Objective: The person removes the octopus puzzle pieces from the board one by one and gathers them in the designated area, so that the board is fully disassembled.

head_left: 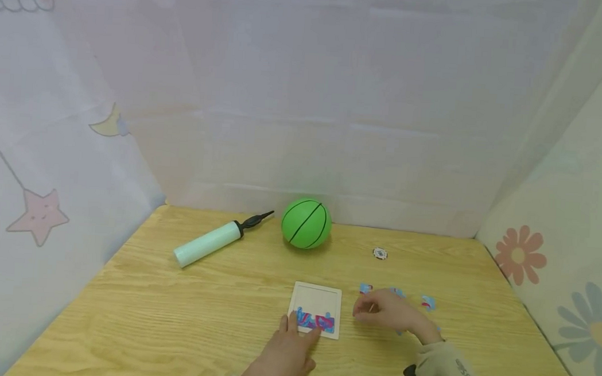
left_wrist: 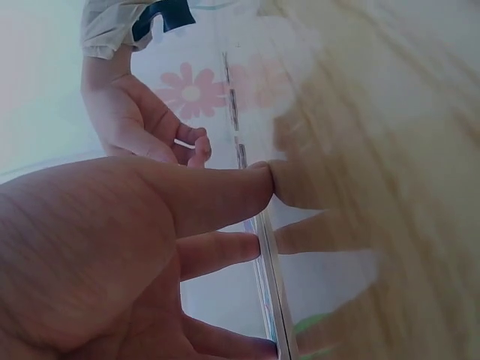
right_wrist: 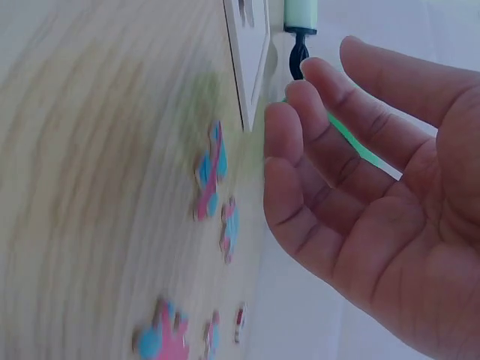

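A pale wooden puzzle tray (head_left: 317, 296) lies flat on the table, its near part filled with joined blue and pink jigsaw pieces (head_left: 326, 323). My left hand (head_left: 284, 354) reaches in from the near side, its extended fingertips at the tray's near and left edges and on the pieces. Right of the tray, my right hand (head_left: 393, 312) hovers with loosely bent fingers; in the right wrist view its palm (right_wrist: 390, 232) holds nothing. Loose jigsaw pieces lie around it, one (head_left: 365, 288) just behind its fingertips and another (head_left: 428, 302) farther right; the hand partly hides others.
A green ball (head_left: 306, 223) sits at the back of the table (head_left: 210, 315). To its left lies a mint hand pump (head_left: 209, 244) with a black nozzle. A round black-and-white chip (head_left: 380, 253) lies back right. Printed cloth walls (head_left: 337, 98) stand behind and at both sides.
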### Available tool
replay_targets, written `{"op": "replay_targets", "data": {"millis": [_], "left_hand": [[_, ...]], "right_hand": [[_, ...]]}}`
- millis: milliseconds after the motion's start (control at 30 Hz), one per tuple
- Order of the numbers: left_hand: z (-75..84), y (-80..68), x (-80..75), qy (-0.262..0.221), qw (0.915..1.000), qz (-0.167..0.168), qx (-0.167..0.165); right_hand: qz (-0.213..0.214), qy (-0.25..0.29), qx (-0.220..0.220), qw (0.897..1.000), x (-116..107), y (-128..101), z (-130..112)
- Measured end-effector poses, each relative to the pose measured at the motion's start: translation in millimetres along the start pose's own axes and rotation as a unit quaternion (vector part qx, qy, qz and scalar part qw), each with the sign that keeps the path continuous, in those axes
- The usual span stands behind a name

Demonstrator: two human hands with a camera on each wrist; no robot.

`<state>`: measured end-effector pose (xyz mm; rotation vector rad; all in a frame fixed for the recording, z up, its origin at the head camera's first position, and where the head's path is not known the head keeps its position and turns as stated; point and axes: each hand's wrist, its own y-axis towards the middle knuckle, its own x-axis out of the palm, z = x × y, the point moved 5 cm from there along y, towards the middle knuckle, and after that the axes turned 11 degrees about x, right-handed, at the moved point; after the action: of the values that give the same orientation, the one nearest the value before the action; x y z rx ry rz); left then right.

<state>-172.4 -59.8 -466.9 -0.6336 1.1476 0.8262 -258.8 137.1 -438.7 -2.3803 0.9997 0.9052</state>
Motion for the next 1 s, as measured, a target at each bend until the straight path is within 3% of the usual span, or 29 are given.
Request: {"op": "replay_targets", "data": {"millis": [433,600,833,1000], "left_hand": [[0.5,0.4,-1.5,0.023,0.9997,-0.004,-0.002],[0.2,-0.4,-0.7,0.012,0.9999,-0.001,0.0],[0.2,-0.8,-1.3,0.027,0.9995,-0.004,0.012],[-2.9,-2.1,0.5,0.004,0.9996,-0.026,-0.01]], "right_hand": [[-0.021,-0.008,0.039,0.999,31,58,-24],[-0.031,0.002,0.062,0.998,43,79,-30],[-0.041,0.031,0.076,0.996,53,98,-37],[-0.049,0.022,0.074,0.996,57,105,-37]]}}
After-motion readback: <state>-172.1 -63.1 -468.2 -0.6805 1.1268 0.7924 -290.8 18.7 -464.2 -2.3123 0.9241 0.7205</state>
